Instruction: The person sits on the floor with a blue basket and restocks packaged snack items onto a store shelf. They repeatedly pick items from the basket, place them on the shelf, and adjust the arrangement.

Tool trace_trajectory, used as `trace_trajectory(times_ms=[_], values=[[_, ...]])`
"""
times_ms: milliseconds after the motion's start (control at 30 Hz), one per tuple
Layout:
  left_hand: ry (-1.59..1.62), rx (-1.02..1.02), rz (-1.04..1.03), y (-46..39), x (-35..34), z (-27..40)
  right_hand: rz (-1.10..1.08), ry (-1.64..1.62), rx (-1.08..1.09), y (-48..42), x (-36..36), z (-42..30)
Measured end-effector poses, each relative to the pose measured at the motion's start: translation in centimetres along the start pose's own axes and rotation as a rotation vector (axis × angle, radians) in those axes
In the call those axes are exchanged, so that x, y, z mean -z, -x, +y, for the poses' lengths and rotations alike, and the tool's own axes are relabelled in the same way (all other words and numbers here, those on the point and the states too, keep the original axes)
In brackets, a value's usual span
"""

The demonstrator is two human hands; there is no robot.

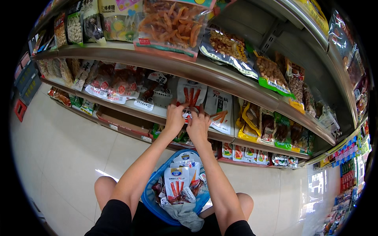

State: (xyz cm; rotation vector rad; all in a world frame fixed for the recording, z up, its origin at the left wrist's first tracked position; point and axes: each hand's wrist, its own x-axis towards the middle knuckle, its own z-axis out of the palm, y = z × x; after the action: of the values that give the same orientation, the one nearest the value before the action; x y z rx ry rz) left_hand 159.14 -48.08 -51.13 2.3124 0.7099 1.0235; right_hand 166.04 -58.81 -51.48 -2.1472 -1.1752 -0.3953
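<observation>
Both my hands reach to the front of a middle shelf, close together. My left hand [176, 117] touches the left lower edge of a white snack pouch [192, 93] picturing red sticks. My right hand [198, 125] is on the same pouch's lower right part, its fingers bent; the fingertips of both hands partly cover it. To the right stands another white pouch [219, 110] with tan sticks on it. Below my forearms is a blue plastic basket [149, 196] holding several packaged snacks, a white pouch with red sticks [176, 183] and a grey cloth [189, 216].
The shelf edge [141, 111] runs across before me, with vacuum-packed meats [122, 79] at left and yellow pouches [249, 122] at right. An upper shelf [118, 56] overhangs it. Below are an open carton [124, 121] and small packets [251, 155]. Grey crates [29, 82] stand far left.
</observation>
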Motion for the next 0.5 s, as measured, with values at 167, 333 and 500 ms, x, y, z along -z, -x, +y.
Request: trace_trajectory(times_ms=[167, 333, 500], values=[[-0.21, 0.059, -0.054, 0.9, -0.3, 1.3, 0.028, 0.078, 0.012, 1.3, -0.4, 0.7], [-0.357, -0.106, 0.013, 1.3, 0.0, 1.6, 0.145, 0.189, 0.105, 0.9, 1.4, 0.8], [-0.241, -0.096, -0.09, 1.1, -1.4, 1.5, 0.072, 0.257, 0.012, 1.5, 1.5, 1.9]])
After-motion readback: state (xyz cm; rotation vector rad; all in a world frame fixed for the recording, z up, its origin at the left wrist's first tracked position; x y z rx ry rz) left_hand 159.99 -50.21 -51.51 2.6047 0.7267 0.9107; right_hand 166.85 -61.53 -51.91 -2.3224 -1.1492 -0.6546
